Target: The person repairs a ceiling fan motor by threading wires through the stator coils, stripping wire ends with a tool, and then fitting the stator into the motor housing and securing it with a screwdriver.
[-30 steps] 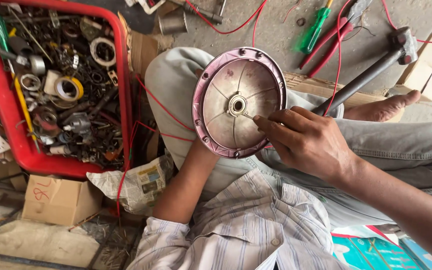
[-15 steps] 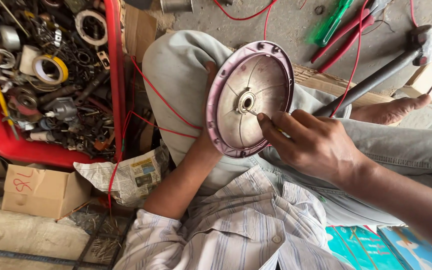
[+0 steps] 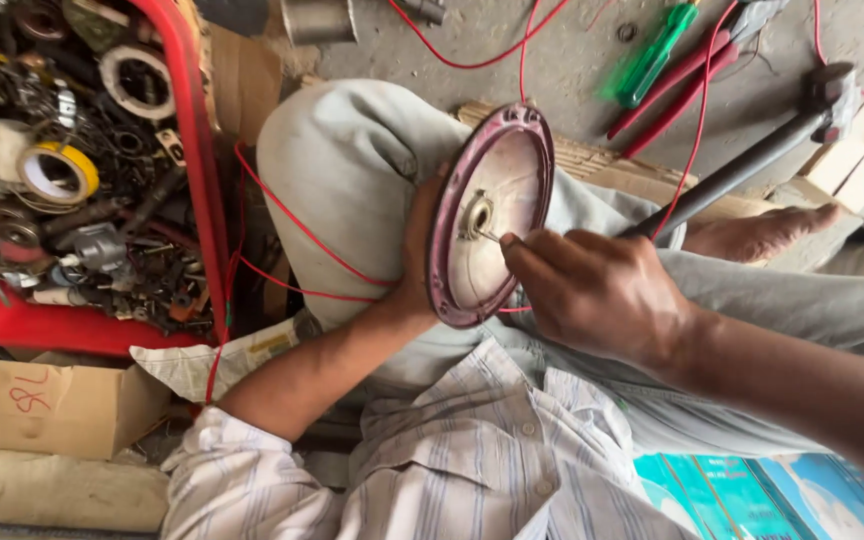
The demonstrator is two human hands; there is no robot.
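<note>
Here, right hand (image 3: 602,290) pinches a thin metal pin (image 3: 490,237) at the hub of a round maroon-rimmed metal cover (image 3: 487,215). Left hand (image 3: 420,250), mostly hidden behind, grips the cover's edge, tilted over the knee. Red plastic crate (image 3: 197,150) of scrap parts left; small brown cardboard box (image 3: 72,405) below; teal printed carton (image 3: 782,495) cut off bottom right.
</note>
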